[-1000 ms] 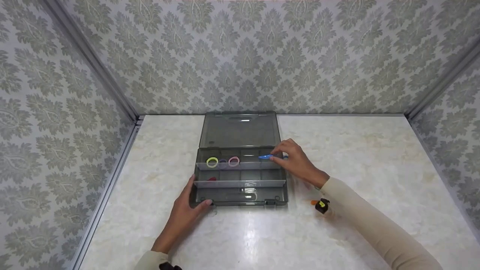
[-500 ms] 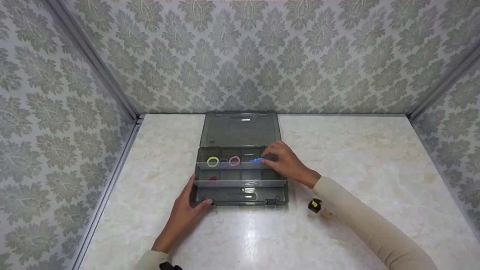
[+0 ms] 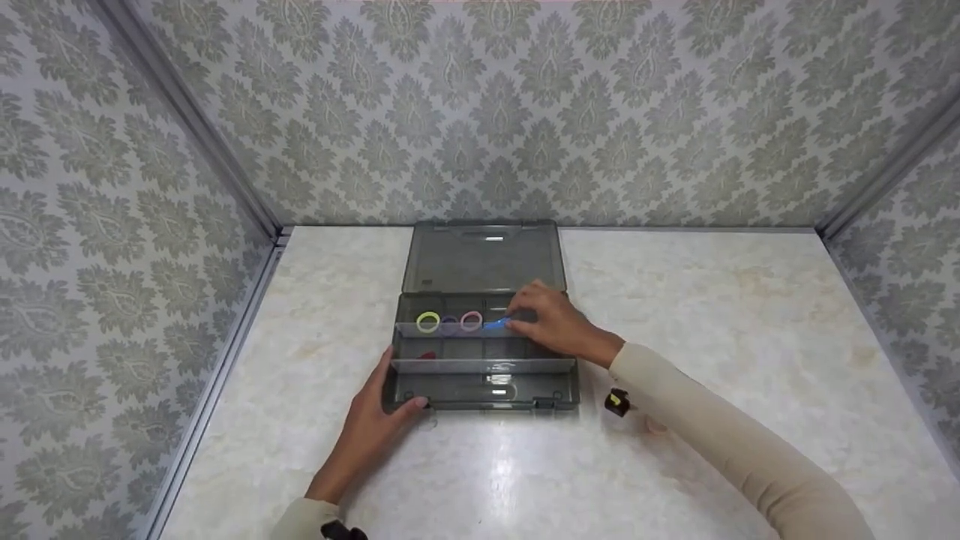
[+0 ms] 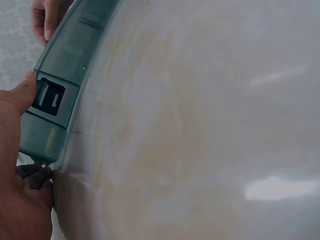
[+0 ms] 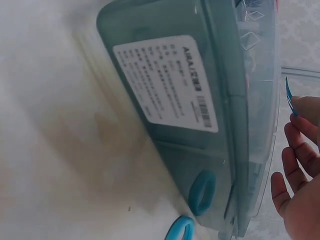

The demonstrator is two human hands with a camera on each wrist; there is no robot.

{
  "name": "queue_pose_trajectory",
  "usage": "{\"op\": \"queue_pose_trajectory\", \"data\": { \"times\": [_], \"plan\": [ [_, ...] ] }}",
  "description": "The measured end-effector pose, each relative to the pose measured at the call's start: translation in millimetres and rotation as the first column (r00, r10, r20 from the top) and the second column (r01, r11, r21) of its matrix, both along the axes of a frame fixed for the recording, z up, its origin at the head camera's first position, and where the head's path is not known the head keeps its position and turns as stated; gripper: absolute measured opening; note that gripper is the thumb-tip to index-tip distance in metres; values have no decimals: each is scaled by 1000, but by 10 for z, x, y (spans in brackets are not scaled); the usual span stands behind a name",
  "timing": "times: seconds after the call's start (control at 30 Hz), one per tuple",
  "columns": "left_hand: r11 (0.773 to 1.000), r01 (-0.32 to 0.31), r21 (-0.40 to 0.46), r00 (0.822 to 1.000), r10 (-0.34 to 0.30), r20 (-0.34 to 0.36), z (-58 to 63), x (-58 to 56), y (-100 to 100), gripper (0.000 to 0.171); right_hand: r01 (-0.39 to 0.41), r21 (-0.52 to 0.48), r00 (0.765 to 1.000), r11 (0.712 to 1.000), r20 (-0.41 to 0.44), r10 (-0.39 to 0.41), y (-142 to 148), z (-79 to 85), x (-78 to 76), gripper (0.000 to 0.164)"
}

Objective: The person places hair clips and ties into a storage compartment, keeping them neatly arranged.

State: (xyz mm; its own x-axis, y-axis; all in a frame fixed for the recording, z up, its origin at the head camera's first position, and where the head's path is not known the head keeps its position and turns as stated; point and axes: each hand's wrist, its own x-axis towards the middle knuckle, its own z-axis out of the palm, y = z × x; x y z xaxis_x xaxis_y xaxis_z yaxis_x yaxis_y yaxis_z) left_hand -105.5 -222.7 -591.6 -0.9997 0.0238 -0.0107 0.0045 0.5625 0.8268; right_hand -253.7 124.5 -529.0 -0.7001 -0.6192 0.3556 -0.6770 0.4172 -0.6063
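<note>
A smoky, see-through divided storage box [image 3: 442, 390] lies with its lid folded back. My left hand [image 3: 369, 425] grips its front left corner, thumb on the front rim by a dark latch [image 4: 48, 97]. Over the back row, my right hand [image 3: 559, 322] pinches a blue hair clip [image 3: 496, 323] between thumb and fingertips; in the right wrist view the clip [image 5: 289, 96] appears edge-on. Left of it in that row are a pink hair tie [image 3: 471, 321], a purple hair tie [image 3: 449, 324] and a yellow hair tie [image 3: 428, 322]. A red item [image 3: 427, 355] sits in the middle row, partly hidden.
The open lid [image 3: 486, 259] lies behind the box, near the patterned wall [image 3: 495, 112]. A teal hair tie [image 5: 180, 229] is on the table beside the box's labelled side; its reflection appears in the box wall. White marbled tabletop [image 3: 712, 300] surrounds the box.
My right hand has moved left over the back row with the blue hair clip, bringing it close to the pink hair tie. My left hand stays on the box corner.
</note>
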Motion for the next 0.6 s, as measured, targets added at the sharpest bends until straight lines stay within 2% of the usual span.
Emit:
{"op": "queue_pose_trajectory", "data": {
  "times": [0.33,0.6],
  "plan": [
    [1000,13,15,1000,-13,3,-6,-1,-23,110,-38,92,999,995,2,38,-195,76,4,13],
    [1000,8,6,1000,-8,-3,-10,-18,0,110,-86,130,994,988,-49,93,-372,56,4,13]
  ]
}}
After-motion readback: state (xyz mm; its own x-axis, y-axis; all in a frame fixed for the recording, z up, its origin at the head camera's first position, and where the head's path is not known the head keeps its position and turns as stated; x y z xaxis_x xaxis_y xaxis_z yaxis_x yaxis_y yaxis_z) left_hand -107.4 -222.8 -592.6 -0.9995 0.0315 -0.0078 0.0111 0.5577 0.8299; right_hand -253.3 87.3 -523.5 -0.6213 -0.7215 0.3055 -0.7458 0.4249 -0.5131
